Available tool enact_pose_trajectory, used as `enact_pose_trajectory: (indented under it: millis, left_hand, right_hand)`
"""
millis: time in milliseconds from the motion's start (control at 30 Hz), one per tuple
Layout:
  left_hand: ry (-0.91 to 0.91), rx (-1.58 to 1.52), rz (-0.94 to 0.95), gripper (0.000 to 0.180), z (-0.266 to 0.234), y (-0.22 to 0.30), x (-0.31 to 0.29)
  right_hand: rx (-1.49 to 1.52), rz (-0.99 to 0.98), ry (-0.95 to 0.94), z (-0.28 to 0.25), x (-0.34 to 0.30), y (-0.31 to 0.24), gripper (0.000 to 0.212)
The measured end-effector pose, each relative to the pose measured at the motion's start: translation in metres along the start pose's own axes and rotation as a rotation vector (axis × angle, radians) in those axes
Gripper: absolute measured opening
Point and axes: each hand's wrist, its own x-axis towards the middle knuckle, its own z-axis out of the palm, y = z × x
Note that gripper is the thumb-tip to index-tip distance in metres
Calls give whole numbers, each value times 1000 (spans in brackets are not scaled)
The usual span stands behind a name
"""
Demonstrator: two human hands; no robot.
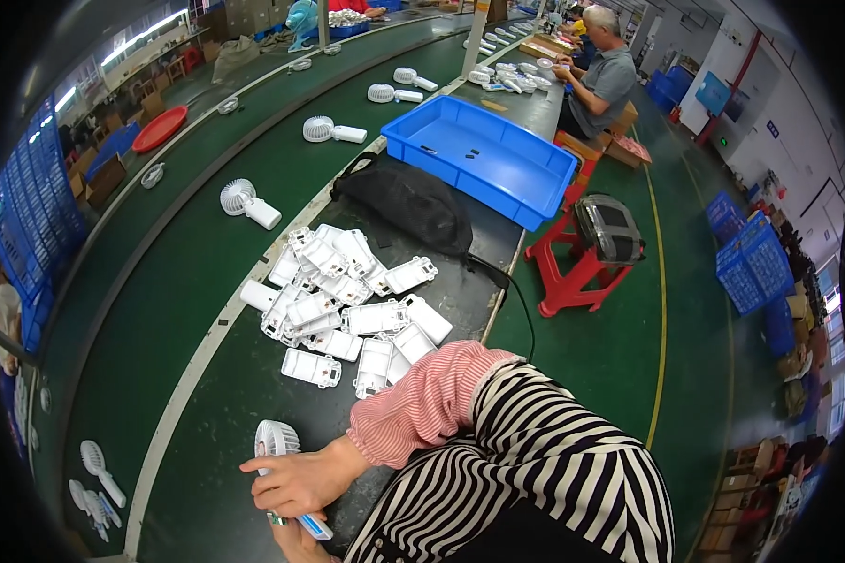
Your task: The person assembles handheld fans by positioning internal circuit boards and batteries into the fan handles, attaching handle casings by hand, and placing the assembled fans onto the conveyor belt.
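At the lower left of the bench, a white handheld fan [276, 437] is between my two hands. My right hand [302, 480], reaching in from a pink striped sleeve cover, is closed over the fan below its round head. Beneath it, my left hand [298, 541] grips the handle end from below; its fingers are partly hidden. A light-blue and white piece [315, 527] shows beside the fingers. Beyond my right forearm lies a loose pile of white plastic handle housings [333, 298], some showing their open inner side.
A black pouch [408, 202] and a blue tray [479, 159] with small dark pieces lie beyond the pile. Fans [244, 200] are spaced along the green conveyor [197, 272] at left. A red stool [582, 267] stands right of the bench; a co-worker [603, 80] sits farther along.
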Motion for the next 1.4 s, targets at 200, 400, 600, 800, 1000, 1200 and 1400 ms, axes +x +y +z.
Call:
enact_pose_trajectory:
  millis: [200,400,600,800,1000,1200,1400]
  left_hand:
    - [87,-259,-57,31,21,1,24]
    - [133,-624,-139,20,12,-10,38]
    - [166,-686,-127,31,15,-4,44]
    - [94,-702,-70,40,15,-2,43]
    - [102,-426,92,42,17,-2,53]
    - [72,-570,-29,40,6,-11,61]
    - [144,-552,-71,39,5,-11,66]
  right_hand:
    - [7,-37,16,4,0,-1,20]
    - [0,-27,32,5,-1,-3,19]
    - [-49,59,38,5,-13,1,16]
    - [48,261,128,12,-22,8,13]
    - [82,339,147,21,-32,17,12]
    - [78,344,140,25,-39,22,11]
    - [108,392,138,28,-44,25,10]
